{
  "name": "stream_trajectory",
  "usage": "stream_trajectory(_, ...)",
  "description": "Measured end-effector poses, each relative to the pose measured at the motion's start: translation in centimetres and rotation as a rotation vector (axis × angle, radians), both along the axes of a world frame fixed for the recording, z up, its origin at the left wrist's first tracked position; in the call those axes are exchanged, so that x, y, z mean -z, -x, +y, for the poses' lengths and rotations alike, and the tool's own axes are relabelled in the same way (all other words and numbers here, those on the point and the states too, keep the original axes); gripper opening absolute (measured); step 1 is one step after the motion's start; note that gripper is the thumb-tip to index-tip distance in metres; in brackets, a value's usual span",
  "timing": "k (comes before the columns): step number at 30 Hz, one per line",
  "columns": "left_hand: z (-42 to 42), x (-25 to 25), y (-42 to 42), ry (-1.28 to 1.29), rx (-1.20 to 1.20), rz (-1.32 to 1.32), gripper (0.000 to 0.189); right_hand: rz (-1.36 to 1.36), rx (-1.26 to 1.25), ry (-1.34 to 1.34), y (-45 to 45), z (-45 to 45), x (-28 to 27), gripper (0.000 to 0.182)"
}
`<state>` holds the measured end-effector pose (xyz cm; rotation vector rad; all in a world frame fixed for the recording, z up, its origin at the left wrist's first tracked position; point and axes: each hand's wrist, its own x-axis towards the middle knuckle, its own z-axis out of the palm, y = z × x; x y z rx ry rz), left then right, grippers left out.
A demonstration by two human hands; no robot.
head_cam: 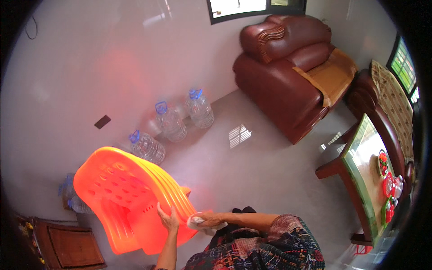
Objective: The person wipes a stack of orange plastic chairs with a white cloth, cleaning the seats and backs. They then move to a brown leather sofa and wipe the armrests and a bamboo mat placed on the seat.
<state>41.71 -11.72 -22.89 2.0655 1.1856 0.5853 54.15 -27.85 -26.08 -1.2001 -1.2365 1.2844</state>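
A stack of orange plastic armchairs (135, 209) with perforated backs stands directly before me. My left hand (168, 218) is at the near armrest of the top chair, thumb and fingers spread around its inner edge. A white cloth (195, 221) is bunched in my right hand (210, 219). That hand presses the cloth against the outer edges of the stacked armrests. Part of the cloth hangs below my fingers, and the chairs' lower parts are mostly hidden.
Large clear plastic water bottles (170, 125) with blue caps line the wall behind the chairs. A brown leather armchair (270, 91) stands farther back. To the right is a glass-topped table (357, 182) bearing a bowl (382, 164). A wooden cabinet (76, 246) is at lower left.
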Motion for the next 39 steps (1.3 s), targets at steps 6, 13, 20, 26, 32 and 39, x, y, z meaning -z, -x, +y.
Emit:
stream_trajectory(6, 0.5, -0.4, 0.5, -0.019, -0.027, 0.059, 0.075, 0.704, 0.434, 0.310, -11.2, -8.8, -6.6, 0.050)
stream_trajectory(13, -1.6, -2.2, -4.2, -0.587, 0.403, 0.308, 0.058, -0.079, 1.091, 0.019, -25.1, -19.8, -1.0, 0.034)
stream_trajectory(20, -4.0, 2.0, -17.6, -0.209, 0.595, 0.167, 0.046, 0.350, 1.119, -0.096, -36.8, -24.9, -9.6, 0.037)
stream_trajectory(26, -13.0, -0.7, -35.1, 0.194, 0.709, 0.037, 0.065, 0.292, 0.847, -0.032, -42.2, -24.1, -12.1, 0.044)
stream_trajectory(32, -17.7, -2.2, -51.6, 0.017, 0.989, -0.266, 0.055, 0.235, 0.664, -0.100, -47.6, -21.7, -15.6, 0.040)
stream_trajectory(39, -14.6, -3.5, -62.5, 1.179, 1.086, 0.187, 0.028, 0.648, 1.259, -0.437, -60.7, -23.1, -15.2, 0.051)
